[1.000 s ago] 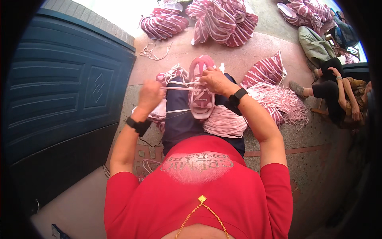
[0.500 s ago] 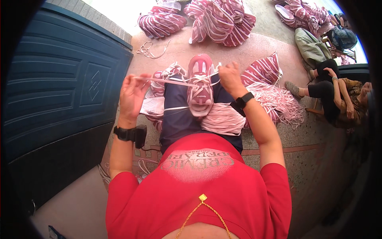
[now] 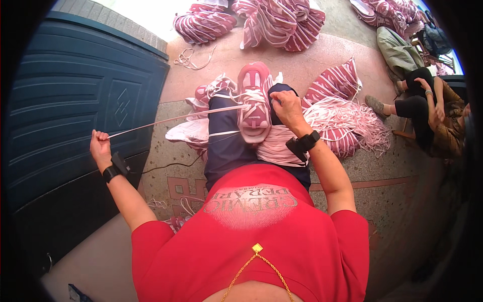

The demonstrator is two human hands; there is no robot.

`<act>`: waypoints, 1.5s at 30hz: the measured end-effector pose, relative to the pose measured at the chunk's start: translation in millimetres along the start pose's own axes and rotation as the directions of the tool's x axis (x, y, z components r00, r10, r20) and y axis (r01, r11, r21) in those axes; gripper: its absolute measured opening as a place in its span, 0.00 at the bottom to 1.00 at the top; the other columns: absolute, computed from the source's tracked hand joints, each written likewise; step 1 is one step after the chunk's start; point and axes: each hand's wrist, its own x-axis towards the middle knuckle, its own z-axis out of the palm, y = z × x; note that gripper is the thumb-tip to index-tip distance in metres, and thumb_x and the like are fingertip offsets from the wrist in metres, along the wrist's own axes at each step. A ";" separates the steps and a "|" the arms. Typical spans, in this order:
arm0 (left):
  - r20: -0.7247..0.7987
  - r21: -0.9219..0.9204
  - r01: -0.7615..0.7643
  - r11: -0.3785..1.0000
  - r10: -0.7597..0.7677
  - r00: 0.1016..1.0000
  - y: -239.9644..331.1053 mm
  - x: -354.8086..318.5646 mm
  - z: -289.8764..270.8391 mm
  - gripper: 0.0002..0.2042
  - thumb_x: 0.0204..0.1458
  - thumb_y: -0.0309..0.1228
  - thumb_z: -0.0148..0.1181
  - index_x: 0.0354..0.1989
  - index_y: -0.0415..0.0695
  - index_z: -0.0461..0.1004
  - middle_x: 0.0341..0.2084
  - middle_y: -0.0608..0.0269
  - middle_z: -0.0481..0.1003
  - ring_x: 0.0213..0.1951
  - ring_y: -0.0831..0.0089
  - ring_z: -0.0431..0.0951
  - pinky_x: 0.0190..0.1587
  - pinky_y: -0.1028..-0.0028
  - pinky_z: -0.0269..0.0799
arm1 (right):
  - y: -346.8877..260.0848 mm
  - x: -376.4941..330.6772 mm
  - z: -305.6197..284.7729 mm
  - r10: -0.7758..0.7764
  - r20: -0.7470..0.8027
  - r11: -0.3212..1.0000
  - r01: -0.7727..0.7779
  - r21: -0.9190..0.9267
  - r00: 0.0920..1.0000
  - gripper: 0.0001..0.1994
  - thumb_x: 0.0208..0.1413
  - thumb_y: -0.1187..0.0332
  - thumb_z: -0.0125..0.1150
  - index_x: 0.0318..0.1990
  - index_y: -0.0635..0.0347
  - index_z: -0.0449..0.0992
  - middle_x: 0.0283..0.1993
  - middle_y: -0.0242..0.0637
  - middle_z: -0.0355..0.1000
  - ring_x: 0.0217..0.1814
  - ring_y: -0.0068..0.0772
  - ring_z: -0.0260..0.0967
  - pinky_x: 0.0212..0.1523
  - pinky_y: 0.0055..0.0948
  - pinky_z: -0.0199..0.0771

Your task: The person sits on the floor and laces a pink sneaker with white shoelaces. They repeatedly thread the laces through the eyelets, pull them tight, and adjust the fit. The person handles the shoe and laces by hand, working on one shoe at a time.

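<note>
The pink shoe (image 3: 254, 120) lies over the person's lap between the thighs of the dark trousers (image 3: 220, 156), its toe pointing to the far side. The left hand (image 3: 100, 147) is stretched well out to the left, its fingers closed tightly around a pale lace (image 3: 221, 109) that runs nearly straight back to the shoe's lacing. The right hand (image 3: 288, 108) is just right of the shoe, its fingers curled inward; whether its grip has hold of anything cannot be told.

The step looks like drawing the lace through, best done with one smooth, even pull, keeping it flat and untwisted. The right hand would do well to brace the shoe beside the eyelets so it does not slide left. The pull should stay clear of the loose lace bundle (image 3: 282, 146) on the right and the shoe parts (image 3: 188, 132) on the left.
</note>
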 end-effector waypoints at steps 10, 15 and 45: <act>0.225 0.825 -0.006 0.565 -0.319 0.921 -205.0 -32.1 219.7 0.13 0.52 0.31 0.57 0.46 0.43 0.73 0.16 0.80 0.60 0.16 0.90 0.55 0.14 0.86 0.50 | -28.1 -4.6 2.3 -0.171 0.164 0.985 0.170 0.021 0.971 0.08 0.45 0.70 0.57 0.34 0.49 0.78 0.31 0.32 0.70 0.40 0.37 0.66 0.38 0.36 0.63; 0.458 0.866 -0.137 0.482 -0.651 0.606 -280.3 -88.5 304.4 0.13 0.46 0.33 0.61 0.40 0.41 0.76 0.24 0.72 0.73 0.22 0.87 0.67 0.20 0.83 0.59 | -44.4 -11.7 -3.8 -0.301 0.225 0.947 0.318 -0.042 0.927 0.12 0.42 0.73 0.56 0.37 0.48 0.76 0.33 0.31 0.68 0.41 0.35 0.64 0.40 0.34 0.62; 0.482 0.876 -0.217 0.432 -0.754 0.447 -286.7 -105.6 348.2 0.10 0.47 0.31 0.59 0.36 0.41 0.71 0.22 0.65 0.72 0.19 0.78 0.66 0.20 0.76 0.58 | -35.9 -8.2 7.9 -0.339 0.183 0.929 0.297 0.222 0.923 0.08 0.49 0.73 0.54 0.37 0.62 0.69 0.32 0.42 0.70 0.37 0.45 0.69 0.38 0.38 0.66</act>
